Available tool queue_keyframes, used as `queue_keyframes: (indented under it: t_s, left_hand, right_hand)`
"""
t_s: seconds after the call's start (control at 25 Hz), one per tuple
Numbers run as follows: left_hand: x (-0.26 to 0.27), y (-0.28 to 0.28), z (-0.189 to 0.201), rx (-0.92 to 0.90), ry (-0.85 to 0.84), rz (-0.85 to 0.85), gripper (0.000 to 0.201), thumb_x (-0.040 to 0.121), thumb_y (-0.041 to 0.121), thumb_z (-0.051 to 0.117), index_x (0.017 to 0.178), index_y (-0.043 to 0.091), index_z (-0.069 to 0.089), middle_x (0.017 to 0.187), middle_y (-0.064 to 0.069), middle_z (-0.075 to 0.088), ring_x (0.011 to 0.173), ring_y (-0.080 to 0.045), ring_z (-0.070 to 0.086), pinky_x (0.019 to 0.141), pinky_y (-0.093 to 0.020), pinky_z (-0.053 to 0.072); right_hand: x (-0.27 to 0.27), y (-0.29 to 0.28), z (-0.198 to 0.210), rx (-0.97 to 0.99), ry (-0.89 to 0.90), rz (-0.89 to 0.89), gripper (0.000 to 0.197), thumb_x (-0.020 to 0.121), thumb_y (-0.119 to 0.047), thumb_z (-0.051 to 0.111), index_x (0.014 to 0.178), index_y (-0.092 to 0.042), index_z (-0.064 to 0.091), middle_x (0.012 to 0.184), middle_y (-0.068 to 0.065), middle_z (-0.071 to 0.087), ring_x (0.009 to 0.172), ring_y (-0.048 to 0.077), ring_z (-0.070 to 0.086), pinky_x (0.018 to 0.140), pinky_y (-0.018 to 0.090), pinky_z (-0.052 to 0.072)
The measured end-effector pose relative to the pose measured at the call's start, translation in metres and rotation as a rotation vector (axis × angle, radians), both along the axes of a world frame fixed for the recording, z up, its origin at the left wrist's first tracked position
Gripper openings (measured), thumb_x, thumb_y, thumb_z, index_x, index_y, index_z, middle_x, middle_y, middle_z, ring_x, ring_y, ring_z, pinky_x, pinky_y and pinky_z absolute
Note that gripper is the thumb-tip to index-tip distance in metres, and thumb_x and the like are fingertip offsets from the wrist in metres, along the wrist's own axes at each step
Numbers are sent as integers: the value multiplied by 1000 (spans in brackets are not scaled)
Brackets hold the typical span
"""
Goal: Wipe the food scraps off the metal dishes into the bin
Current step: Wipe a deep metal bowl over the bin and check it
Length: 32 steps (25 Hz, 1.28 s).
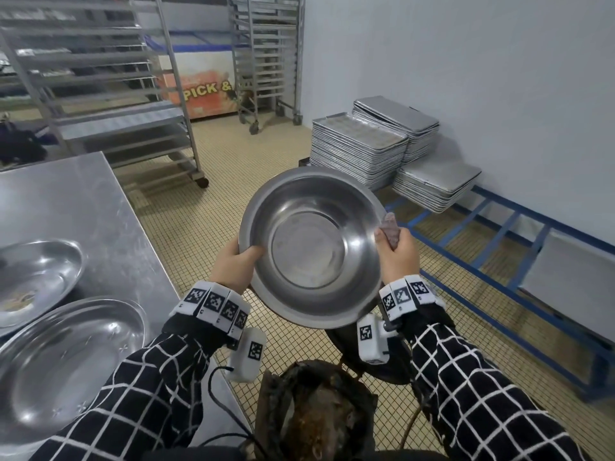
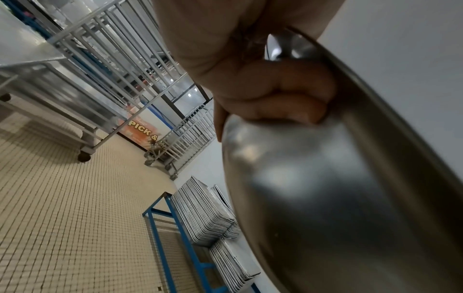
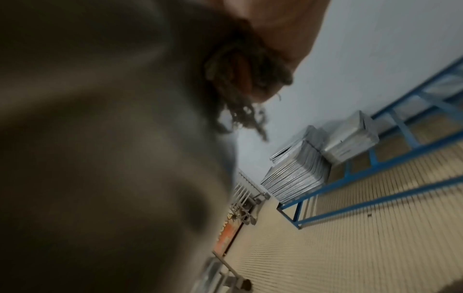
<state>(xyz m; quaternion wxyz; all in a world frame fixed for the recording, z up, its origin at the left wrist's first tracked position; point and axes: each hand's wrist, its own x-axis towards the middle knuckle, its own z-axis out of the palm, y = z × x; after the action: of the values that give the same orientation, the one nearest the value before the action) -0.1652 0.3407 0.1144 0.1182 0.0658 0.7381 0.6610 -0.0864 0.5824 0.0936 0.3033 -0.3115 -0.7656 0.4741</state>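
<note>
A round metal bowl [image 1: 311, 247] is held up in the air, tilted toward me, its inside looking bare. My left hand [image 1: 238, 264] grips its left rim, thumb inside; the curled fingers [image 2: 273, 93] press the bowl's underside [image 2: 325, 198]. My right hand [image 1: 396, 252] holds a dark frayed scrubbing rag [image 1: 390, 229] at the bowl's right rim; the rag [image 3: 245, 79] shows blurred in the right wrist view. Below the bowl stands the bin [image 1: 319, 414] with a dark bag and brown scraps. Two oval metal dishes [image 1: 66, 354] [image 1: 33, 277] lie on the steel table [image 1: 83, 201] at left.
Stacks of metal trays [image 1: 362, 151] sit on a low blue frame [image 1: 499, 261] along the right wall. Wheeled metal racks [image 1: 109, 78] stand behind the table and at the back. The floor is small beige tiles. A black cable [image 1: 216, 404] hangs by the table edge.
</note>
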Motion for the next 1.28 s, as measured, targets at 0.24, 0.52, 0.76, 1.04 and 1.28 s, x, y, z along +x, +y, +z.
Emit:
queue_keyframes:
  t_s: [0.24,0.52,0.76,1.04,1.28]
  left_hand:
    - [12,24,-5,206,-124,109,10,92,15,54,100,18,57,84,-6,65,71,-23,64,54,-31,51]
    - [2,21,-10,124,-76,-126,35,94,40,51,121,18,52,103,-7,67,88,-21,66,66,-30,54]
    - [-12,1,-1,269,-212,-178,37,95,35,49,101,3,66,80,-9,70,72,-26,66,73,-35,54]
    - [3,28,-4,436,-127,116,40,89,38,57,122,17,58,110,-6,70,103,-28,66,95,-47,49]
    - [33,51,-9,136,-86,-63,52,91,42,55,134,16,43,129,-3,57,118,-20,54,108,-43,39]
  right_hand:
    - [7,-39,-8,-319,77,-236,22,92,-34,58,98,-14,50,81,-5,56,70,10,56,60,24,45]
    - [10,4,31,-117,63,-52,22,88,-28,64,99,-11,54,86,-4,56,76,13,56,68,27,48]
    - [23,8,35,-43,-22,99,26,87,-37,64,98,-15,59,88,-1,60,77,13,57,61,23,40]
    - [19,-33,30,-279,244,-209,35,92,-39,56,114,-11,52,97,0,60,80,10,59,59,17,43]
    - [11,-51,27,-434,295,-241,30,91,-30,60,114,-15,47,91,-7,54,78,10,56,60,17,41]
